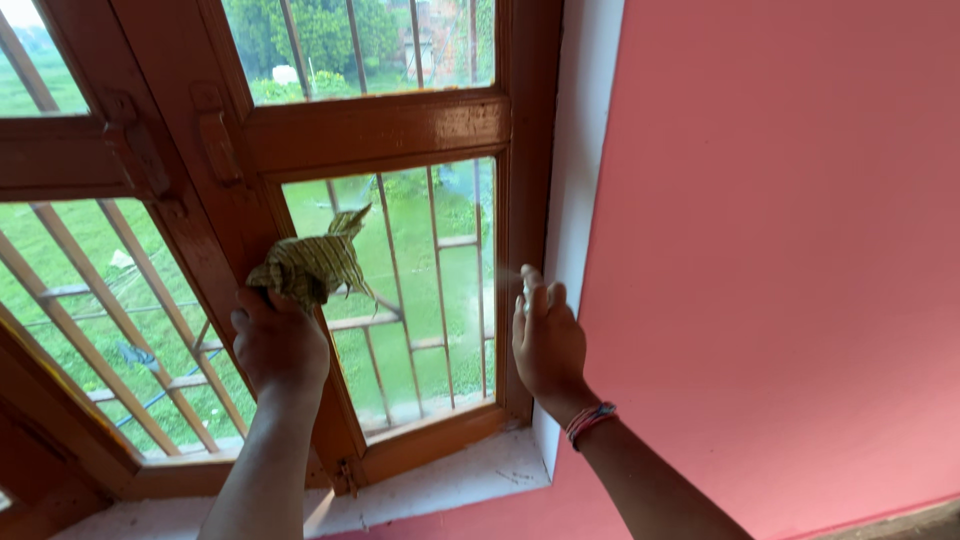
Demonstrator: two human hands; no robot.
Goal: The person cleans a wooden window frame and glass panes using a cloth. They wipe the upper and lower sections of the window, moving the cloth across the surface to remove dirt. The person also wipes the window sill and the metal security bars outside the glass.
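My left hand (278, 340) grips a crumpled, striped yellow-green cloth (310, 265) and holds it against the lower glass pane (440, 290) of a brown wooden window frame (380, 130). My right hand (545, 335) is raised with fingers together, its palm resting against the frame's right upright beside the white reveal. It holds nothing that I can see. A red and blue thread band circles my right wrist.
Metal bars run behind the glass, with green grass and trees outside. A second window leaf (90, 160) stands at an angle on the left. A white sill (450, 480) lies below. A pink wall (780, 250) fills the right side.
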